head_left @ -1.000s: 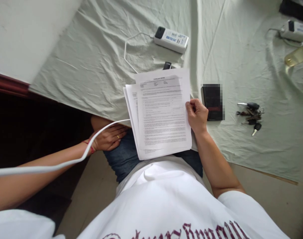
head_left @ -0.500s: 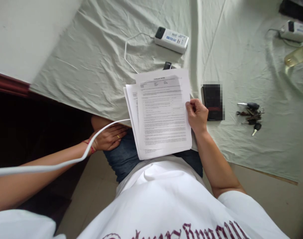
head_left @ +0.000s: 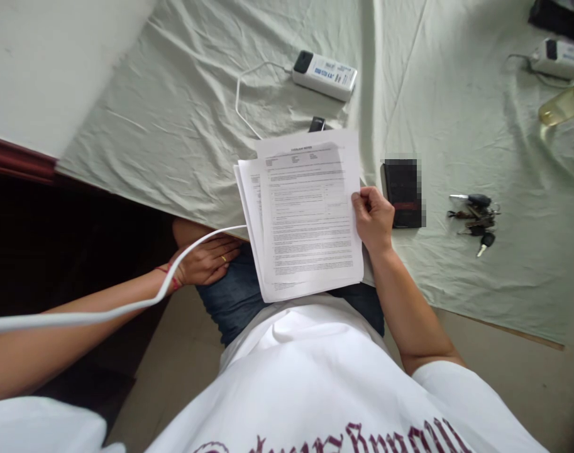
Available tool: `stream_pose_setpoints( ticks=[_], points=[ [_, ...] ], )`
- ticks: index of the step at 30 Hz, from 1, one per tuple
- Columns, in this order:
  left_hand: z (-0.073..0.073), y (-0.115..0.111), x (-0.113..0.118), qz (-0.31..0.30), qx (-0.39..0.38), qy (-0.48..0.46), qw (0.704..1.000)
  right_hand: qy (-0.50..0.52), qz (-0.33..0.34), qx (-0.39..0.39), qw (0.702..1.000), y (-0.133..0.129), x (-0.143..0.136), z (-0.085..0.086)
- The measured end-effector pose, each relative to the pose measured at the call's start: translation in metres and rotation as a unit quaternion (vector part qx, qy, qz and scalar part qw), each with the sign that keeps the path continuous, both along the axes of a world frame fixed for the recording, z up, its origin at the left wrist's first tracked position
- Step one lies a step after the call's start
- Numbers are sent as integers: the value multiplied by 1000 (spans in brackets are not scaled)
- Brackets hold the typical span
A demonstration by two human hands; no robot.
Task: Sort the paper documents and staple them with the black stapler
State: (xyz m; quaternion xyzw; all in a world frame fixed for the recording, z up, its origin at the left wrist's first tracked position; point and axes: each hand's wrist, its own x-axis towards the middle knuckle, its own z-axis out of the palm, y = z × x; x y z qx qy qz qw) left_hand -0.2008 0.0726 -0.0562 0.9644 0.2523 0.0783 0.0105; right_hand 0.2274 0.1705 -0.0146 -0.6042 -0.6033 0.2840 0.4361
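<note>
Printed sheets of paper (head_left: 310, 220) are held up in front of me, over my lap and the table edge. My right hand (head_left: 375, 219) pinches their right edge between thumb and curled fingers. More sheets show behind the front page on the left, slightly fanned. My left hand (head_left: 209, 259) lies flat on my thigh, fingers stretched out, wearing a ring. A white cable (head_left: 173, 277) passes over my left forearm and goes out of sight behind the papers. Just right of my right hand lies a dark, partly blurred-out flat object (head_left: 402, 194).
A pale green cloth (head_left: 183, 113) covers the table. On it lie a white power bank (head_left: 325, 75) with a cable, a small black object (head_left: 317, 124) partly behind the papers, and a bunch of keys (head_left: 478, 217). At the far right are another white device (head_left: 557, 60) and a yellowish bottle (head_left: 564, 107).
</note>
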Motion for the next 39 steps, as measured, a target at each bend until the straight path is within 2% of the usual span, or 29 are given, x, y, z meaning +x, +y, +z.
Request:
stream_pose_setpoints(
  ticks=[3, 9, 17, 24, 39],
  points=[
    [-5, -1, -4, -9, -6, 3, 1000, 4, -1, -2, 1000, 0, 0, 0],
    [-13, -3, -12, 13, -48, 0, 999, 7, -1, -3, 1000, -1, 0, -1],
    [-5, -2, -5, -2, 1, -2, 1000, 4, -2, 0, 1000, -1, 0, 1],
    [-8, -3, -9, 16, -26, 12, 999, -5, -1, 0, 1000, 0, 0, -1],
    [-2, -1, -4, -3, 5, -1, 1000, 6, 1, 1, 1000, -1, 0, 2]
  ],
)
